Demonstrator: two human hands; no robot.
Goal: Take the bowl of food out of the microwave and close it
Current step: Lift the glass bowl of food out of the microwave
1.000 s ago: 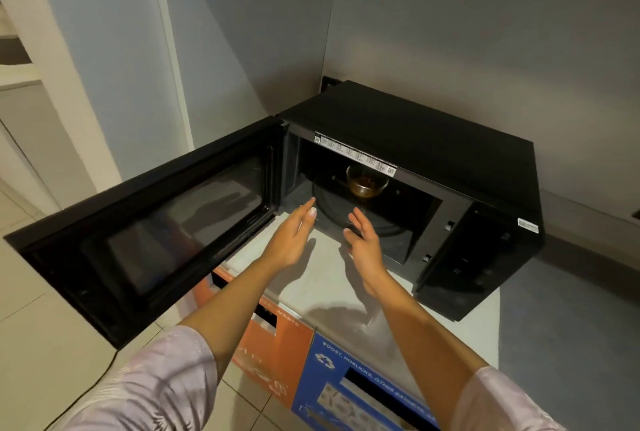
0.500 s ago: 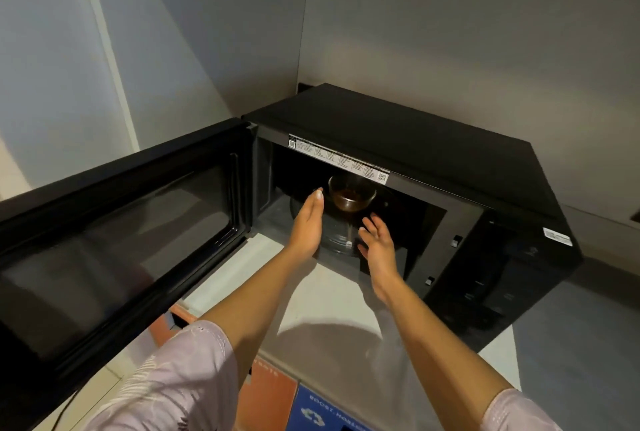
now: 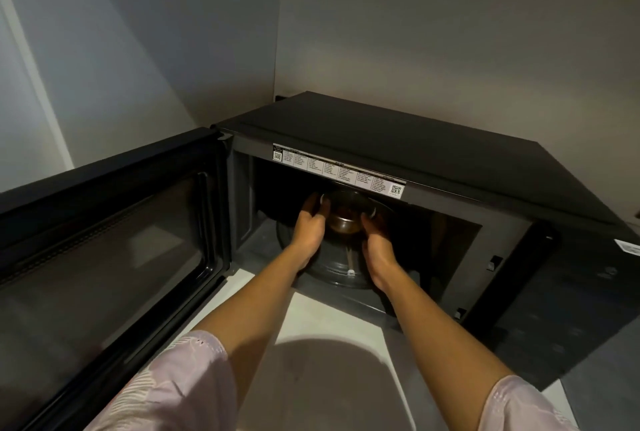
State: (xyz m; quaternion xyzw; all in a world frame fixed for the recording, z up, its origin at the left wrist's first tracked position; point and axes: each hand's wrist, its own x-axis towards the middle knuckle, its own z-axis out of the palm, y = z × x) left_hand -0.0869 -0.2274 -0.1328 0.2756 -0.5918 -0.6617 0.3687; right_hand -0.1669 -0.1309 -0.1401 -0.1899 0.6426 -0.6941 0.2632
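Reaching deeper than a moment ago, left hand (image 3: 309,227) and right hand (image 3: 377,250) now curl fingers around the bowl (image 3: 347,214) inside the open microwave (image 3: 433,153), ready to lift.

1. Your left hand (image 3: 309,227), open in front of the microwave (image 3: 433,167) opening a second ago, is now inside the cavity, fingers curled on the bowl (image 3: 348,214) at its 9 o'clock side.
2. Your right hand (image 3: 379,250) has followed it in, closing on the bowl's 3 o'clock side.
3. Your head has moved closer, so the open cavity fills more of the view.
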